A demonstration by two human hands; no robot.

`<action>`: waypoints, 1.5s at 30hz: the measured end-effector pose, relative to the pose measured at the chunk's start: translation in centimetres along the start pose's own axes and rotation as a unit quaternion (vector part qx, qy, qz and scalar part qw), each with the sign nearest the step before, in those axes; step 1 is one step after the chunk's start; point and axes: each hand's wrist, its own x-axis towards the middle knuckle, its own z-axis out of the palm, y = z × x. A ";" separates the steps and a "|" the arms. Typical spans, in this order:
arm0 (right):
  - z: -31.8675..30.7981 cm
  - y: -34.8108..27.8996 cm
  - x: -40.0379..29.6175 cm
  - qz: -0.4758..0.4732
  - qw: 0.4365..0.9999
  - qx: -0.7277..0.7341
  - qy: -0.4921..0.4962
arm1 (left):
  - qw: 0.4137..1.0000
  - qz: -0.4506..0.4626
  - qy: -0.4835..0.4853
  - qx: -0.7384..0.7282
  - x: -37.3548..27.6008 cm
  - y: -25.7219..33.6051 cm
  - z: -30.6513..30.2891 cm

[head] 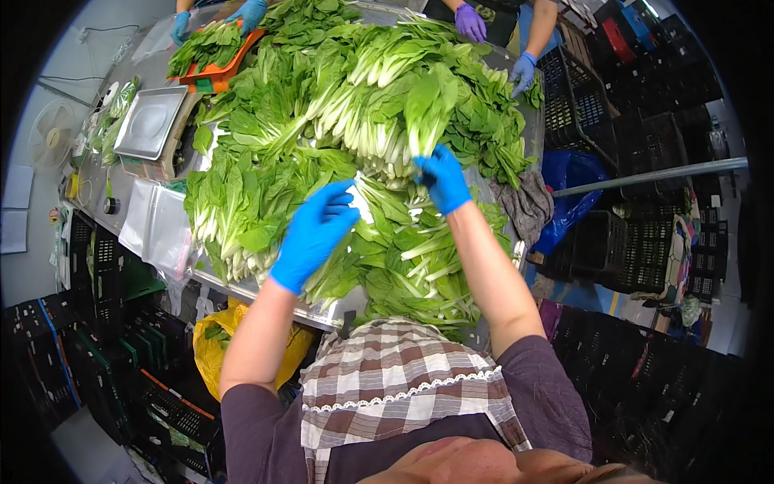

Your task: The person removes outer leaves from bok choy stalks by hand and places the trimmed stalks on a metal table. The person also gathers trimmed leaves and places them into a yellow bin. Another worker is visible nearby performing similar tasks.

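Note:
Leafy greens with pale stems (387,133) are heaped over a metal table (242,289). My right hand (443,177), in a blue glove, grips a leafy bunch (430,109) by its stem ends, with the leaves pointing away from me. My left hand (319,233), also blue-gloved, hovers above the greens at the middle with fingers slightly curled and nothing seen in it. Left of it lies a row of greens (233,224), stems towards me. Loose greens (417,266) lie between my forearms, near my checked apron (399,375).
At the left stand a scale with a metal tray (151,123) and clear plastic bags (158,227). Across the table, co-workers' gloved hands are near an orange tray (214,75) and the far greens. A grey cloth (526,202) lies at the right edge; black crates (653,375) stand around.

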 end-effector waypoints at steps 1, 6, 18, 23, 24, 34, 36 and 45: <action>0.8 0.6 -2.6 0.000 1.000 -0.018 -0.008 | 1.000 -0.014 -0.019 -0.017 0.6 -1.0 1.6; -0.7 6.5 -10.3 -0.004 0.990 -0.142 0.023 | 0.983 -0.078 -0.041 -0.163 1.8 -6.1 8.2; -1.4 8.1 -14.1 0.166 0.982 0.088 -0.012 | 0.936 -0.183 -0.067 -0.293 -0.4 -9.6 6.9; -1.3 9.2 -14.3 0.164 0.978 0.127 0.003 | 0.930 -0.184 -0.053 -0.314 -0.8 -10.1 6.0; -1.2 9.1 -14.4 0.160 0.980 0.122 0.004 | 0.928 -0.182 -0.047 -0.321 -0.8 -10.1 6.0; -0.1 9.3 -15.3 0.040 0.999 -0.006 0.014 | 0.933 -0.166 -0.024 -0.319 -0.9 -10.9 6.0; 0.7 9.1 -15.5 -0.005 0.998 -0.067 0.013 | 0.935 -0.166 -0.032 -0.313 -0.8 -12.0 5.9; 2.5 8.7 -16.0 -0.124 0.912 -0.387 0.051 | 0.905 -0.149 -0.087 -0.388 -1.5 -11.5 6.3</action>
